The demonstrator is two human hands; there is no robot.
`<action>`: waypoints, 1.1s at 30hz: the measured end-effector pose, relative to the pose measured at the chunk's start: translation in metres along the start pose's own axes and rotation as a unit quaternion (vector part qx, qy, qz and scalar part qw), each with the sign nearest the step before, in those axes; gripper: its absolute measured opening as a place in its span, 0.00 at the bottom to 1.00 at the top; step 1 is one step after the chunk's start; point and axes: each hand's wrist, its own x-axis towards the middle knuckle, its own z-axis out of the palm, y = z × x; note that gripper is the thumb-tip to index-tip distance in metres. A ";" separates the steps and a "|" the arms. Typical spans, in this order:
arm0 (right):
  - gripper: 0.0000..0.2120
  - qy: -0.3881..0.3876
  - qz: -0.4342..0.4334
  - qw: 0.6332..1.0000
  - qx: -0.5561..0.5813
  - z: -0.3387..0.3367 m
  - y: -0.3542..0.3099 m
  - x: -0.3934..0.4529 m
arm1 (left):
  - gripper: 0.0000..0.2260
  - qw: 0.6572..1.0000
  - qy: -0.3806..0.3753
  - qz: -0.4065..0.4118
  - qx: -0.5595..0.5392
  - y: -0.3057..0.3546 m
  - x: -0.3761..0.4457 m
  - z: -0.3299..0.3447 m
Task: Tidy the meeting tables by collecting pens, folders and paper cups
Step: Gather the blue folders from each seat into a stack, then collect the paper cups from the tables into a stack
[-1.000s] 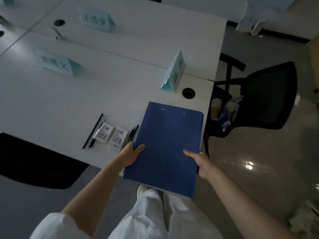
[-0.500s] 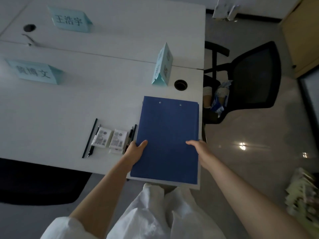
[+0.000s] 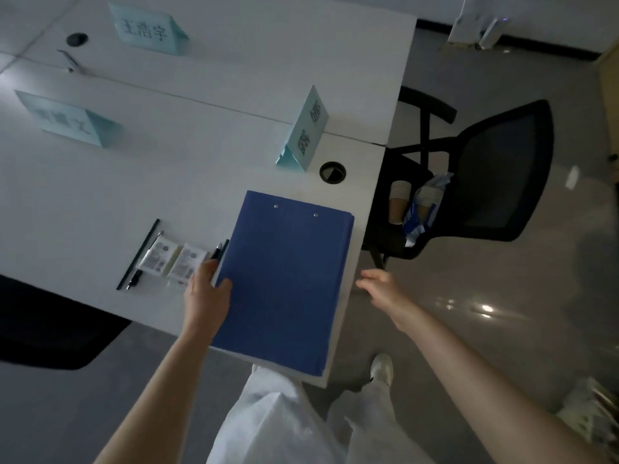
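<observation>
Hands: left hand [image 3: 207, 289] grips the left edge of the blue folder stack [image 3: 284, 283], thumb on the top cover, fingers curled at the side; right hand [image 3: 378, 283] is off the stack, just beyond the counter's right edge, fingers loosely extended and holding nothing.

Folder stack: several blue folders piled flat at the near right corner of the white counter [image 3: 100, 202], the near end overhanging the counter edge slightly. Judged gathered into one pile.

Pens: two or three dark pens [image 3: 217, 252] lie touching the stack's left edge; another pen [image 3: 134, 279] lies further left beside a long dark strip [image 3: 138, 254]. Between them sit two small white packets [image 3: 174, 259]. Pens appear grouped but not yet taken away.

Paper cups: nested cups [image 3: 398, 202] lie on the seat of the black mesh chair [image 3: 495, 175] right of the counter, beside a blue-and-white wrapper [image 3: 422, 209] with more cups. Collected off the counter, it seems.

Remaining on the counter: three pale blue name cards, one [image 3: 304, 132] standing just behind the stack beside a round cable hole [image 3: 332, 172].

Progress: well along for this counter; carrying off the folders, pens and cups looks to be what is left.
</observation>
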 end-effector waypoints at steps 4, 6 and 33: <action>0.19 -0.035 -0.021 0.999 -0.020 -0.077 0.011 0.009 | 0.16 0.989 0.098 0.004 -0.115 0.066 -0.052 0.048; 0.18 -0.041 -0.028 0.998 -0.035 -0.118 0.014 0.010 | 0.16 0.985 0.085 0.000 -0.148 0.099 -0.075 0.083; 0.16 -0.094 -0.115 0.961 -0.235 -0.335 -0.135 0.264 | 0.21 0.979 -0.179 -0.079 -0.064 0.296 0.055 0.374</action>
